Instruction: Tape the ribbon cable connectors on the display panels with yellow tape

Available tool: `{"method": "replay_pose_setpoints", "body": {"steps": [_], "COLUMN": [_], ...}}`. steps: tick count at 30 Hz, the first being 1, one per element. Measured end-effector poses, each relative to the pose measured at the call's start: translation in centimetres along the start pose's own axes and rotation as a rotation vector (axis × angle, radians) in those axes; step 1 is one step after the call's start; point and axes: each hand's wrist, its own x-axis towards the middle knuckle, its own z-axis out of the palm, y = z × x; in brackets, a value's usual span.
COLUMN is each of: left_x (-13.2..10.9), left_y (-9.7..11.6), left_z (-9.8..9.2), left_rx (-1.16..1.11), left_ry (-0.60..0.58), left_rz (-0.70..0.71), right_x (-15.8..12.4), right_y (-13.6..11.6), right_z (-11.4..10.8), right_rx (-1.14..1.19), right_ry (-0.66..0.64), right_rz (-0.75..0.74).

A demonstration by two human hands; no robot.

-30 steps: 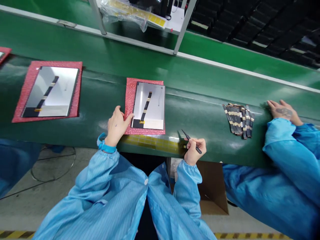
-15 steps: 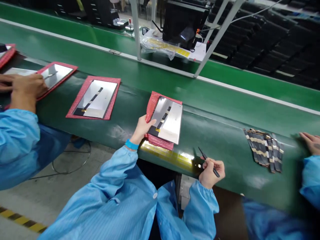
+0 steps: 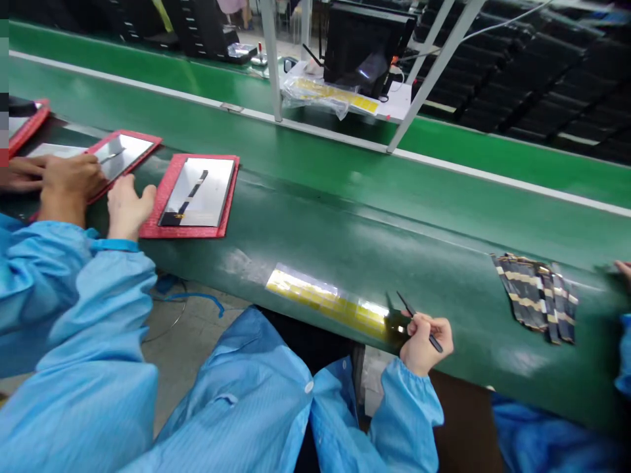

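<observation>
My left hand (image 3: 125, 207) rests on the green conveyor belt (image 3: 345, 217), fingers laid flat and holding nothing. Its thumb is at the left edge of a red foam pad (image 3: 224, 197) that carries a silver display panel (image 3: 202, 190) with a black flex cable across it. My right hand (image 3: 424, 338) sits at the belt's near edge, closed around black tweezers (image 3: 407, 307) whose tips point up and left. A clear strip with yellow tape pieces (image 3: 325, 299) lies on the belt edge between my hands.
A co-worker's hands (image 3: 64, 184) rest on another red pad with a panel (image 3: 121, 151) at the far left. A stack of dark flex cables (image 3: 535, 299) lies on the right, with another person's fingertips (image 3: 624, 268) beyond it. A metal frame and black equipment (image 3: 367, 43) stand behind the belt.
My left hand lifted the pad and panel from in front of me and swung far left; it now rests empty beside the pad there. My right hand stayed put with the tweezers.
</observation>
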Motion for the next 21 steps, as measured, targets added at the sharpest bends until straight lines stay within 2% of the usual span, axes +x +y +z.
{"method": "replay_pose_setpoints", "body": {"steps": [2, 3, 4, 7, 8, 9, 11, 13, 15, 17, 21], "left_x": [-2.5, -4.6, -7.1, -16.6, -19.8, -22.8, -27.3, -29.5, -29.4, -28.1, -25.5], "left_y": [2.5, 4.0, 5.7, 11.2, 12.9, 14.5, 17.0, 17.9, 17.3, 15.4, 11.2], "left_z": [3.2, 5.5, 8.1, 16.1, 18.4, 20.2, 22.5, 23.4, 23.2, 22.0, 18.4], "left_rx": [0.129, 0.134, 0.13, 0.063, 0.056, 0.043, 0.068, 0.113, 0.155, 0.189, 0.224], "left_ry": [0.081, 0.073, 0.004, -0.332, -0.502, -0.636, -0.788, -0.855, -0.871, -0.855, -0.785], "left_rz": [0.159, 0.211, 0.275, 0.53, 0.688, 0.828, 0.936, 0.961, 0.952, 0.926, 0.838], "right_x": [0.0, 0.0, 0.0, -0.1, -0.1, 0.0, 0.1, 0.2, 0.1, -0.3, -1.7], "right_y": [-0.1, -0.2, -0.3, -0.6, -0.7, -0.8, -1.0, -1.4, -1.8, -2.3, -3.2], "right_z": [0.1, 0.2, 0.3, 0.5, 0.6, 0.5, 0.3, -0.2, -1.0, -1.9, -3.1], "right_rx": [0.02, 0.028, 0.032, 0.034, 0.039, 0.048, 0.064, 0.035, 0.001, -0.025, -0.127], "right_ry": [0.005, 0.01, 0.017, 0.027, 0.021, 0.013, 0.003, 0.02, 0.014, -0.012, -0.099], "right_rz": [0.005, 0.011, 0.018, 0.053, 0.073, 0.087, 0.121, 0.127, 0.139, 0.154, 0.178]}}
